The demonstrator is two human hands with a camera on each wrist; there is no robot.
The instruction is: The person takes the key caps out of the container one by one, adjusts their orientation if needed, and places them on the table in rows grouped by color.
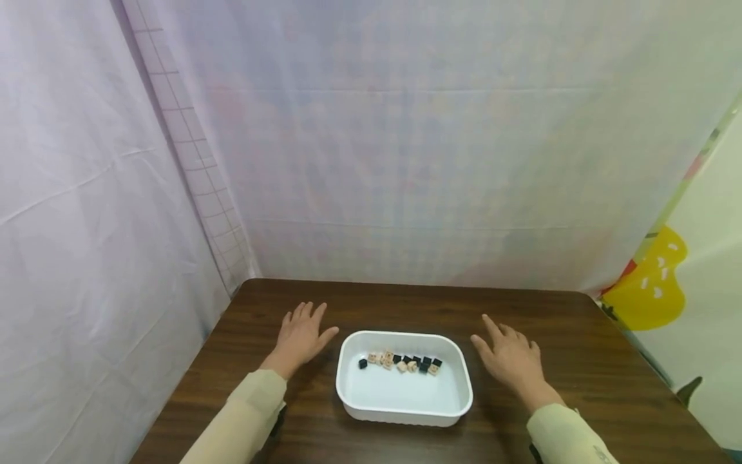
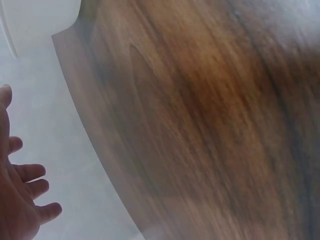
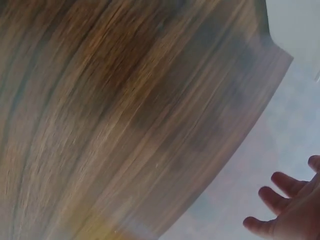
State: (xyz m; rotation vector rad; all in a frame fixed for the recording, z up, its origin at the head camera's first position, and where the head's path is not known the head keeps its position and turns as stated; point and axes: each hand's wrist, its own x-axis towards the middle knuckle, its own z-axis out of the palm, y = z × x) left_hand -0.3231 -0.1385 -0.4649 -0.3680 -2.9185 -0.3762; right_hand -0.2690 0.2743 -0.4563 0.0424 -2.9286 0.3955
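The left hand (image 1: 301, 338) holds nothing; its fingers are extended and spread toward the worktop's far edge, its thumb pointing at the far left corner of a white rectangular plastic tray with rounded corners (image 1: 404, 394), near but apart from it. The right hand (image 1: 511, 357) is likewise unclenched and holds nothing, fingers loosely spread, thumb turned toward the tray's far right corner with a gap between. Both wrist views show fingers against pale cloth past the worktop's edge.

The tray sits between the hands, midway between the left and right edges of the dark brown wood-grain worktop (image 1: 417, 309). Inside, small black cubes (image 1: 362, 364) and small beige cubes (image 1: 402, 367) lie in a loose, uneven row along the tray's far half; a single black one marks the row's left end, and black and beige ones cluster at the right end. The beige ones carry marks too small to read.

Pale cream sleeves (image 1: 240, 419) cover both forearms. Beyond the worktop's far edge hangs a pale checked cloth (image 1: 406, 161); past its left edge is a creased white cloth (image 1: 87, 225), and past its right edge a yellow printed shape (image 1: 649, 290).
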